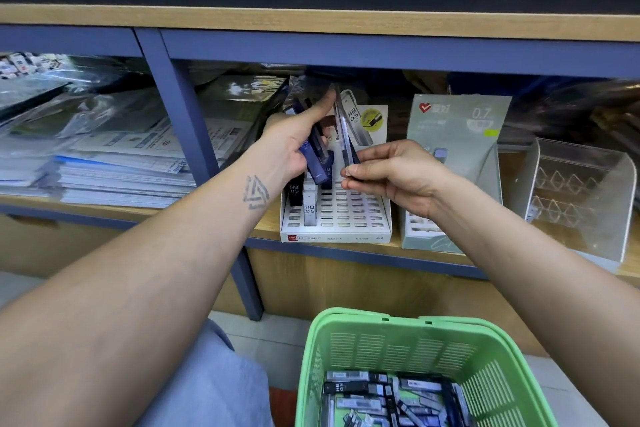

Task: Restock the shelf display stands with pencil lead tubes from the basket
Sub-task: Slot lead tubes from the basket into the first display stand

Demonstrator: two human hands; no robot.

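Observation:
My left hand (294, 146) grips a fanned bunch of pencil lead tubes (317, 156), dark blue and clear, above the white slotted display stand (346, 211). My right hand (394, 173) pinches the lower end of one clear tube (343, 128) that sticks up out of that bunch. Two HB 0.5 tubes (309, 208) stand in the stand's left slots; most other slots are bare. The green basket (346, 350) sits low in front of me with several tubes lying in its bottom.
A grey-green 0.7 display stand (457, 149) stands right of the white one, and a clear acrylic holder (581, 198) further right. Stacked papers and plastic sleeves (114, 166) fill the left shelf bay. A blue upright post (194, 135) divides the bays.

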